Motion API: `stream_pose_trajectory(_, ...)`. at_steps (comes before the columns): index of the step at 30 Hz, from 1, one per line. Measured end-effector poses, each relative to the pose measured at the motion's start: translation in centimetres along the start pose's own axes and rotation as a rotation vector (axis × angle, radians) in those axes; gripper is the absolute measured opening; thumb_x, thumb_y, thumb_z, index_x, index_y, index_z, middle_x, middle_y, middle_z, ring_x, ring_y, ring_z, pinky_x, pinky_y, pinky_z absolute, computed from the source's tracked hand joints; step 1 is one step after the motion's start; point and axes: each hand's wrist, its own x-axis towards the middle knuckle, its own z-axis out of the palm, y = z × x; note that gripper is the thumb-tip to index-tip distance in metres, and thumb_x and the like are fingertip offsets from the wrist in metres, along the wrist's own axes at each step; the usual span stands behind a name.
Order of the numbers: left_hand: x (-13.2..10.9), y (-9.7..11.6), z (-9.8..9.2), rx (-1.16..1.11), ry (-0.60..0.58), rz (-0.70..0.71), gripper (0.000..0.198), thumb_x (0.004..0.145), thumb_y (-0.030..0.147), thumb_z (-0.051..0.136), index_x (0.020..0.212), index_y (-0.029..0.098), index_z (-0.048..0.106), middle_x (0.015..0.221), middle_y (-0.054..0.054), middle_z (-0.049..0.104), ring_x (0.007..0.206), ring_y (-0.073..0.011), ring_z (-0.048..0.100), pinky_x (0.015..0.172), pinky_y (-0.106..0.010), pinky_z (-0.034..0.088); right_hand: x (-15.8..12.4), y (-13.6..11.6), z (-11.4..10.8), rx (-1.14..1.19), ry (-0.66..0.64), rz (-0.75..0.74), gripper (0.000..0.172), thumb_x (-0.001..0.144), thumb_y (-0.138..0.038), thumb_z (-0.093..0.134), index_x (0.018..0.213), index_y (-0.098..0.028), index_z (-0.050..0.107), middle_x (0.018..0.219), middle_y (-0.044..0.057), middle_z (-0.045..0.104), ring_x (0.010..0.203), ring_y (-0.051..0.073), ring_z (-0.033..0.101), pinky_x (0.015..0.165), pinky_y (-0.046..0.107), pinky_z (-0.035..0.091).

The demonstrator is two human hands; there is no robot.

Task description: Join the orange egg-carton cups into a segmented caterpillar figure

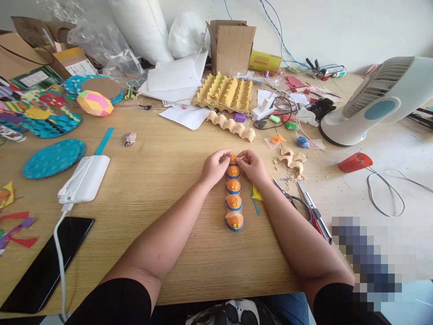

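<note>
Head view. A strip (233, 186) of five orange domes stands on the table (162, 253), between the forearms, its length running away from the wearer. Each dome carries yellow face marks, and the nearer domes show a blue band around the base. The left hand (215, 167) and the right hand (252, 166) meet the farthest dome from opposite sides, fingers curled and fingertips against it; whether either hand is firmly clamped on the dome cannot be told. The two hands are apart, with the dome between them.

Just right of the strip lie a blue stick (256, 206) and a yellow packet (257, 193), the latter beside the right forearm. Beyond that forearm lie scissors (287, 195) and a cutter (315, 213), side by side, with carton scraps (292, 159) farther back. Behind the hands, a pale carton piece (232, 125) lies in front of a yellow egg tray (223, 92). At right, a red cup (355, 162) lies tipped on its side, near the fan (375, 99). At left, a power bank (89, 178) lies beside a teal oval (52, 158); its white cable crosses a black phone (35, 277).
</note>
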Motion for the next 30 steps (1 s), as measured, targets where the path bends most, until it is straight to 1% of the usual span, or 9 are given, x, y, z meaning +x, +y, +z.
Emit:
stream_pose_trajectory(12, -0.1, 0.3, 0.1, 0.017, 0.008, -0.002, 0.031, 0.088, 0.018, 0.059, 0.116, 0.017, 0.072, 0.12, -0.009, 0.076, 0.114, -0.022, 0.071, 0.107, -0.038, 0.054, 0.2, 0.3, 0.2, 0.019, 0.011, 0.012, 0.017, 0.081, -0.037, 0.064, 0.087, -0.022, 0.059, 0.059, -0.007, 0.046, 0.053, 0.012, 0.039, 0.052, 0.025, 0.03)
stream_pose_trajectory(18, -0.1, 0.1, 0.0, 0.016, 0.008, 0.006, 0.032, 0.087, 0.018, 0.059, 0.116, 0.017, 0.072, 0.12, -0.01, 0.076, 0.114, -0.0231, 0.071, 0.107, -0.04, 0.054, 0.2, 0.5, 0.2, 0.006, 0.047, -0.025, 0.019, 0.085, -0.04, 0.061, 0.085, -0.021, 0.06, 0.063, -0.005, 0.049, 0.056, 0.012, 0.04, 0.054, 0.026, 0.031)
stream_pose_trajectory(22, 0.0, 0.1, 0.0, -0.009, 0.005, -0.007, 0.031, 0.087, 0.02, 0.061, 0.116, 0.018, 0.072, 0.12, -0.009, 0.076, 0.115, -0.0236, 0.071, 0.106, -0.04, 0.054, 0.2, 0.3, -0.1, 0.088, 0.083, -0.024, 0.02, 0.087, -0.04, 0.059, 0.089, -0.021, 0.062, 0.066, -0.004, 0.052, 0.06, 0.013, 0.045, 0.057, 0.026, 0.034)
stream_pose_trajectory(24, 0.0, 0.1, 0.0, -0.008, 0.007, -0.012, 0.031, 0.088, 0.022, 0.061, 0.116, 0.018, 0.072, 0.12, -0.01, 0.076, 0.115, -0.024, 0.071, 0.106, -0.041, 0.054, 0.3, 0.1, -0.3, 0.155, 0.113, -0.002, 0.016, 0.088, -0.036, 0.057, 0.094, -0.022, 0.062, 0.067, -0.004, 0.054, 0.059, 0.013, 0.046, 0.058, 0.027, 0.035)
stream_pose_trajectory(26, -0.1, 0.1, 0.0, -0.001, 0.011, -0.012, 0.031, 0.088, 0.023, 0.06, 0.116, 0.018, 0.072, 0.12, -0.01, 0.076, 0.114, -0.0237, 0.071, 0.106, -0.041, 0.054, 0.5, 0.0, -0.5, 0.223, 0.153, 0.024, 0.013, 0.087, -0.027, 0.055, 0.097, -0.022, 0.061, 0.071, -0.003, 0.058, 0.058, 0.012, 0.045, 0.058, 0.026, 0.036)
stream_pose_trajectory(30, -0.2, 0.2, 0.1, -0.007, 0.018, -0.009, 0.031, 0.088, 0.026, 0.063, 0.117, 0.019, 0.072, 0.121, -0.009, 0.075, 0.115, -0.0227, 0.071, 0.106, -0.039, 0.054, 0.9, 0.1, -0.9, 0.341, 0.195, 0.048, 0.018, 0.08, -0.016, 0.052, 0.095, -0.023, 0.058, 0.081, -0.001, 0.063, 0.062, 0.011, 0.051, 0.062, 0.025, 0.041)
